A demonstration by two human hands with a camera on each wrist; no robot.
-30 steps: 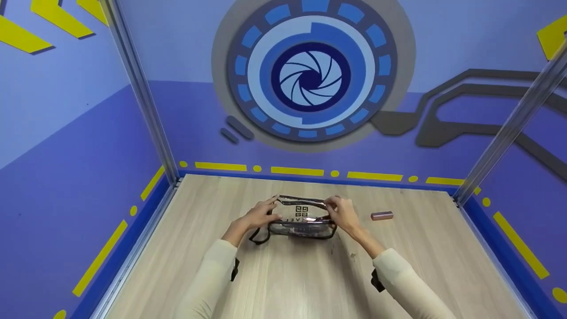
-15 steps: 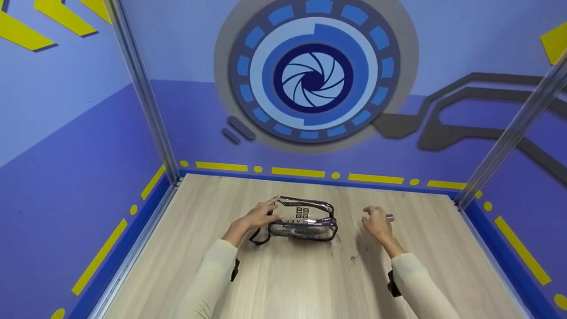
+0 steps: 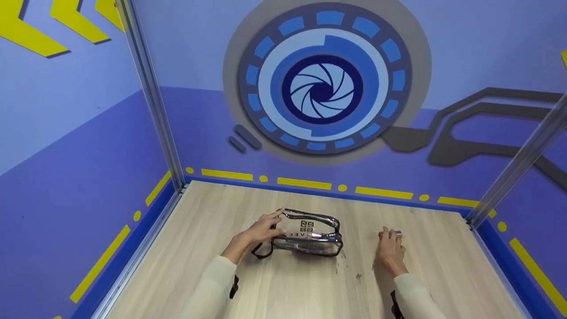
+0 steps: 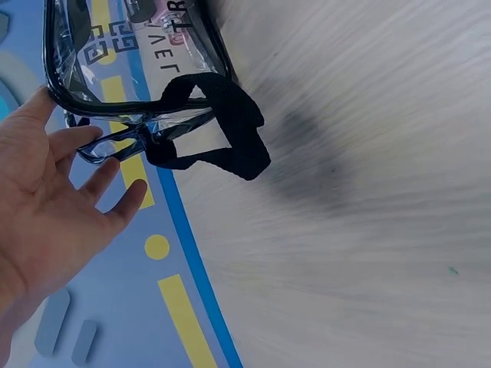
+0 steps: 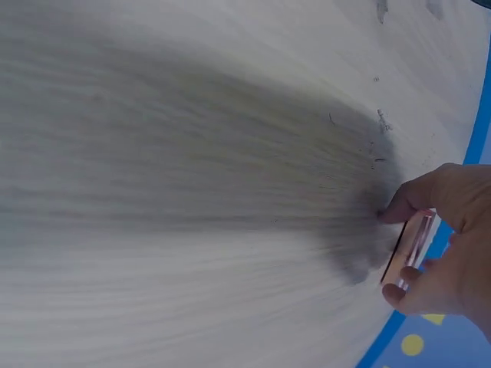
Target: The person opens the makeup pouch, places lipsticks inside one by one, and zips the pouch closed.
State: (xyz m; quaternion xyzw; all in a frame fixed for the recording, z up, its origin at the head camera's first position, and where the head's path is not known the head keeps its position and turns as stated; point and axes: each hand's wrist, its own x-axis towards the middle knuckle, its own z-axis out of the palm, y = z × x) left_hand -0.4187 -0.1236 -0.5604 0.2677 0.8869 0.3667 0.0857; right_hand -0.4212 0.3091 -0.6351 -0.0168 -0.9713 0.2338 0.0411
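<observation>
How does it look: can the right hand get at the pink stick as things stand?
Yes, it seems so: the right hand is at the pink stick, covering part of it in the head view, and the bag sits off to the left, out of the way. Whether it grips isn't clear.

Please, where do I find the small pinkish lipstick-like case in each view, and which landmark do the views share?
Head: the lipstick-like case is right of and below centre, partly hidden by the right hand.
Left wrist: not in it.
Right wrist: near the right edge, below mid-height, in the same hand's grasp.
Shared landmark: the blue strip along the table.
</observation>
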